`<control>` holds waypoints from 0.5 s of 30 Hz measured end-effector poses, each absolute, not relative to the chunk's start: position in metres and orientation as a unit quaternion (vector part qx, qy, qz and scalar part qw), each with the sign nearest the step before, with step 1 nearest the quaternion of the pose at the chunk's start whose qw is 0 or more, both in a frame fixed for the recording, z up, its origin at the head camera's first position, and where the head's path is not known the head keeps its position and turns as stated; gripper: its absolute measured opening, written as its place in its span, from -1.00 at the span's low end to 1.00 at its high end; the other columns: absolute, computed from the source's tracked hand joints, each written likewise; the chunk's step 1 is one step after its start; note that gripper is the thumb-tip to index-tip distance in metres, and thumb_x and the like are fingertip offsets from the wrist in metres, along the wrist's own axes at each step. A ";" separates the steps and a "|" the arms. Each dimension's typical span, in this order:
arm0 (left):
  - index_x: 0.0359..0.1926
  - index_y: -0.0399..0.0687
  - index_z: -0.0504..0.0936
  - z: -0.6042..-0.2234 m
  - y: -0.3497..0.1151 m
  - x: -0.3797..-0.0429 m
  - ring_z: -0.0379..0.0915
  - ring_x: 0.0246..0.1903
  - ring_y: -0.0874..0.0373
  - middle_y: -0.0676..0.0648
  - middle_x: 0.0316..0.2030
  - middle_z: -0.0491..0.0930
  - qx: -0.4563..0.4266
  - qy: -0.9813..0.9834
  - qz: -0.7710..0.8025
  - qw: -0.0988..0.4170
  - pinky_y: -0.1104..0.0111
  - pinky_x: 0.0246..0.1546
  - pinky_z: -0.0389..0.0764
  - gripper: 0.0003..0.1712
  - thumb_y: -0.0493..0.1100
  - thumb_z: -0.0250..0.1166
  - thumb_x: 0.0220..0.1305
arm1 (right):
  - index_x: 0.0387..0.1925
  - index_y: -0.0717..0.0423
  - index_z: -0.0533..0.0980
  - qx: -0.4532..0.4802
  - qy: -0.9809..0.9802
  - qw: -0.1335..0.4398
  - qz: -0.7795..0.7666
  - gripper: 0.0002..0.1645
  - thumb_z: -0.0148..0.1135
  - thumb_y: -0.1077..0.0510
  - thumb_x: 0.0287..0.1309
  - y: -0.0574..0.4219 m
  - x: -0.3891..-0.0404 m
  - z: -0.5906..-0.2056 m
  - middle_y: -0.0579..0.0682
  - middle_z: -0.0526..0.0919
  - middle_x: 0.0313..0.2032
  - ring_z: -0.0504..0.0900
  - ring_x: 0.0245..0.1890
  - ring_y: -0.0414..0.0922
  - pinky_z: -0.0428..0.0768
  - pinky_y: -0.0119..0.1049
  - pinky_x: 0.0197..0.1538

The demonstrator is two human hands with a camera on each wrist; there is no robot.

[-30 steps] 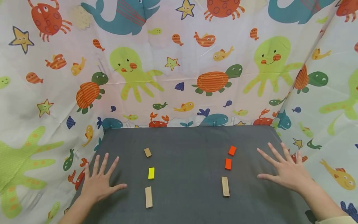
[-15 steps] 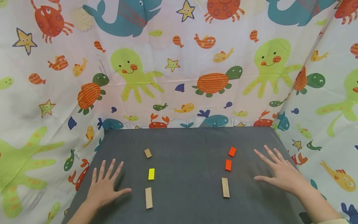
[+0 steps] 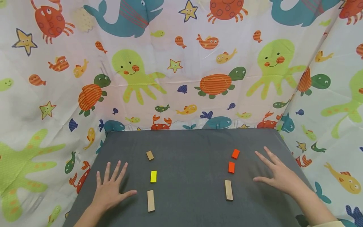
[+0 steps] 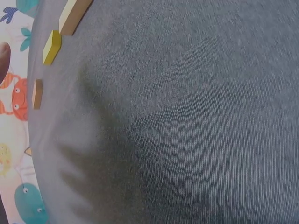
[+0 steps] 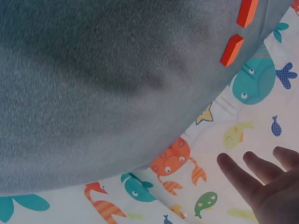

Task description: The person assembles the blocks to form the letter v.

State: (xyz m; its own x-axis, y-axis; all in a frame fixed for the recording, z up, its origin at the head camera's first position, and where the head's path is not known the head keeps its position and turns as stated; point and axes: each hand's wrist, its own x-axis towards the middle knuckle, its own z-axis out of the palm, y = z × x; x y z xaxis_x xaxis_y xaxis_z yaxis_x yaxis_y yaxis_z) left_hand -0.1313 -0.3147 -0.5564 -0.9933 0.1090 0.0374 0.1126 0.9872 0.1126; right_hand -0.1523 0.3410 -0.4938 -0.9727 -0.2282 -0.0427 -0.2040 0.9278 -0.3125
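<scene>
My left hand (image 3: 109, 192) hovers over the left part of the grey table with fingers spread and nothing held. Nearest to it are a long pale wooden block (image 3: 151, 200) and a yellow block (image 3: 153, 176); a small tan wooden block (image 3: 150, 155) lies farther back. Over the right side, my right hand (image 3: 279, 176) is also raised, its fingers straight and holding nothing. To its left lie two orange-red blocks, the rear one (image 3: 235, 154) and the front one (image 3: 231, 167), plus another long wooden block (image 3: 228, 190). The left wrist view shows the yellow block (image 4: 52, 47) and shadows on the cloth.
A dark grey cloth covers the table (image 3: 190, 201). White curtains (image 3: 181, 104) printed with sea animals hang behind it and along both sides, meeting the table's edges. A wide stretch of cloth lies between the two columns of blocks.
Both hands have moved inward toward the blocks, the left one rightward and slightly down, the right one leftward. The blocks lie in the same places on the cloth.
</scene>
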 end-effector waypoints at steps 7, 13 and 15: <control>0.63 0.23 -0.09 -0.559 -0.313 -0.133 -0.49 0.56 -0.32 -0.22 0.61 -0.18 -0.059 -0.996 -0.071 0.014 -0.29 0.34 -0.70 0.39 0.69 0.24 -0.09 | 0.62 -0.30 -0.09 -0.107 0.978 0.044 -0.173 0.44 0.27 -0.69 -0.22 0.334 -0.154 -0.498 0.28 0.02 0.55 0.20 0.39 0.44 0.43 0.48 0.06; 0.62 0.18 -0.06 -0.563 -0.313 -0.133 -0.43 0.55 -0.36 -0.26 0.59 -0.15 -0.051 -0.992 -0.111 -0.002 -0.39 0.36 -0.51 0.35 0.64 0.27 -0.04 | 0.62 -0.28 -0.11 -0.095 0.978 0.049 -0.181 0.47 0.29 -0.68 -0.23 0.328 -0.155 -0.503 0.31 0.07 0.53 0.28 0.35 0.46 0.45 0.47 0.05; 0.63 0.19 -0.08 -0.566 -0.313 -0.135 -0.42 0.55 -0.36 -0.27 0.59 -0.15 -0.048 -0.992 -0.120 -0.011 -0.39 0.39 -0.40 0.34 0.63 0.26 -0.01 | 0.62 -0.27 -0.10 -0.095 0.977 0.049 -0.185 0.48 0.33 -0.65 -0.24 0.327 -0.155 -0.504 0.32 0.09 0.52 0.28 0.35 0.45 0.43 0.48 0.08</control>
